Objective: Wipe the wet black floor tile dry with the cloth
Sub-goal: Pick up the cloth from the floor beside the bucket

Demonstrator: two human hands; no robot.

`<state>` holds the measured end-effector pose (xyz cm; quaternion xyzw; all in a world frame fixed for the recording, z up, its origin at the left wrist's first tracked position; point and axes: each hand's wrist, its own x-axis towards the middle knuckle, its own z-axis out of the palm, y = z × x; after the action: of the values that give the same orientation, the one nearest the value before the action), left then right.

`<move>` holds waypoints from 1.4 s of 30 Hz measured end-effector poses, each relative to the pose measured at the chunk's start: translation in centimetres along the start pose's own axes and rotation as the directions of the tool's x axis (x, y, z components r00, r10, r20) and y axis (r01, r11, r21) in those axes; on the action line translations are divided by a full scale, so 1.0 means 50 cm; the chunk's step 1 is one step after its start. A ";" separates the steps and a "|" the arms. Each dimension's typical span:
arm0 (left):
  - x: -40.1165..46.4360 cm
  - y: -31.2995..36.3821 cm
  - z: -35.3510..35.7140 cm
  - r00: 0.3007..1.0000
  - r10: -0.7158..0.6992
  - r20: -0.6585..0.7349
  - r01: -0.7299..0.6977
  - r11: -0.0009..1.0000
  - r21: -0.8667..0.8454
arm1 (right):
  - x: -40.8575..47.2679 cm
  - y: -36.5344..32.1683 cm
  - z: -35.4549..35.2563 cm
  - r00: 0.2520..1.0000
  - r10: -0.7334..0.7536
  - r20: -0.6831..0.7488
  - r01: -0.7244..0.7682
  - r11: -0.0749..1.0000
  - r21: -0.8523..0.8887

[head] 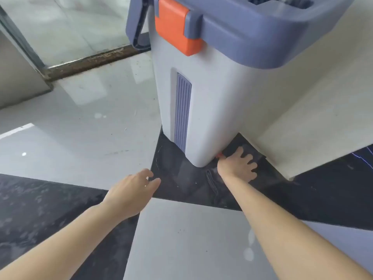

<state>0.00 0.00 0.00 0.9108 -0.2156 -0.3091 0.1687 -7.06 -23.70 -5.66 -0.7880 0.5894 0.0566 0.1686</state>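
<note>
So the right hand [239, 165] is pressed flat, fingers spread, on a dark cloth [251, 151] that sits on the black floor tile [181, 178], tucked into the corner between the mop bucket [201, 98] and the cream wall [302, 118]. The cloth is nearly the same colour as the tile, so its edges are hard to make out. The left hand [133, 190] is empty, fingers loosely open, over the near left edge of the same tile; can't tell if it's actually touching the floor or just above it.

Progress-wise, I'd say it's partway at best. The bit of tile in front of the bucket looks smeary and streaky, with pale marks and a few specks, so that still seems to need a pass. The corner under the cloth is what's being worked now. The bucket stands right on the tile, so whatever is under it can't be reached unless it gets moved. The grey tiles [80, 128] around it look glossy with a couple of drops on them too.
</note>
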 end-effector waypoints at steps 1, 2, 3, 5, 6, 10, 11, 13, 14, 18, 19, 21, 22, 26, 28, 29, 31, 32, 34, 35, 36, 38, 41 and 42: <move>-0.004 -0.009 -0.001 1.000 -0.014 0.009 0.014 1.000 0.011 | -0.004 0.002 -0.001 1.000 0.024 -0.009 -0.025 0.999 -0.043; -0.007 -0.016 0.000 1.000 -0.014 0.011 0.014 0.999 0.041 | -0.005 0.006 0.001 0.999 0.028 -0.028 -0.031 0.995 -0.093; -0.011 -0.024 0.002 1.000 -0.019 0.018 0.018 0.998 0.064 | -0.006 0.012 0.006 0.999 0.034 -0.032 -0.038 0.990 -0.134; -0.017 -0.036 0.005 0.999 -0.021 0.026 0.018 0.995 0.097 | -0.006 0.025 0.020 0.998 0.044 -0.034 -0.049 0.986 -0.161; -0.020 -0.035 0.008 1.000 -0.013 0.026 0.010 0.993 0.117 | -0.008 0.031 0.025 0.998 0.050 -0.027 -0.054 0.986 -0.159; -0.041 -0.029 0.008 0.999 0.006 0.039 -0.012 0.986 0.163 | 0.000 0.033 0.036 0.999 0.051 -0.014 -0.053 0.993 -0.110; -0.047 -0.026 0.005 0.999 0.005 0.039 -0.011 0.988 0.155 | 0.003 0.031 0.035 0.998 0.052 -0.025 -0.055 0.994 -0.094; -0.057 -0.025 -0.007 1.000 -0.002 0.009 0.001 0.994 0.105 | 0.009 0.032 0.034 0.997 0.042 -0.067 -0.046 0.997 -0.057; -0.063 -0.032 -0.017 1.000 -0.018 -0.020 0.020 0.998 0.062 | 0.009 0.030 0.036 0.996 0.028 -0.087 -0.032 0.999 -0.041; -0.074 -0.064 -0.045 0.990 -0.117 -0.084 0.117 0.993 -0.009 | 0.012 0.048 0.039 0.988 -0.006 -0.155 0.016 0.998 0.058; -0.082 -0.076 -0.052 0.987 -0.134 -0.093 0.137 0.990 0.019 | 0.012 0.051 0.036 0.987 -0.007 -0.163 0.025 0.994 0.107; -0.093 -0.096 -0.066 0.983 -0.153 -0.105 0.162 0.983 0.090 | 0.013 0.058 0.027 0.984 0.007 -0.180 0.032 0.977 0.213; -0.099 -0.102 -0.076 0.981 -0.158 -0.112 0.171 0.978 0.121 | 0.011 0.063 0.021 0.982 0.009 -0.187 0.039 0.967 0.251; -0.114 -0.111 -0.114 0.978 -0.130 -0.161 0.160 0.968 0.193 | -0.012 0.078 -0.009 0.975 -0.011 -0.224 0.092 0.929 0.357; -0.121 -0.115 -0.133 0.978 -0.109 -0.180 0.150 0.960 0.236 | -0.041 0.079 -0.023 0.974 -0.004 -0.226 0.100 0.905 0.414; -0.123 -0.117 -0.142 0.978 -0.101 -0.185 0.148 0.954 0.261 | -0.058 0.081 -0.027 0.977 0.016 -0.212 0.085 0.885 0.459; -0.125 -0.124 -0.163 0.977 -0.107 -0.183 0.155 0.950 0.270 | -0.101 0.085 -0.025 0.986 0.084 -0.147 0.019 0.810 0.586; -0.131 -0.130 -0.178 0.974 -0.124 -0.189 0.170 0.953 0.252 | -0.129 0.082 -0.020 0.990 0.099 -0.105 -0.007 0.764 0.646; -0.134 -0.139 -0.202 0.964 -0.147 -0.220 0.197 0.954 0.226 | -0.177 0.079 -0.002 0.996 0.084 -0.030 -0.036 0.687 0.726; -0.139 -0.146 -0.213 0.956 -0.148 -0.252 0.206 0.953 0.222 | -0.199 0.071 0.005 0.998 0.060 0.006 -0.044 0.656 0.753; -0.146 -0.155 -0.222 0.948 -0.143 -0.284 0.210 0.952 0.222 | -0.218 0.059 0.010 0.998 0.041 0.051 -0.065 0.629 0.775; -0.170 -0.183 -0.236 0.931 -0.128 -0.341 0.214 0.950 0.228 | -0.250 0.020 0.018 0.988 0.007 0.151 -0.127 0.581 0.804; -0.212 -0.244 -0.254 0.899 -0.119 -0.421 0.238 0.941 0.243 | -0.298 -0.056 0.020 0.959 -0.103 0.263 -0.171 0.528 0.832; -0.226 -0.267 -0.260 0.887 -0.129 -0.444 0.256 0.937 0.240 | -0.318 -0.084 0.019 0.947 -0.152 0.282 -0.166 0.520 0.838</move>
<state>4.01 19.24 9.45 0.9875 -0.1250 -0.0853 0.0433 -7.71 -7.89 -1.14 -0.5809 0.5084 -0.1116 0.6258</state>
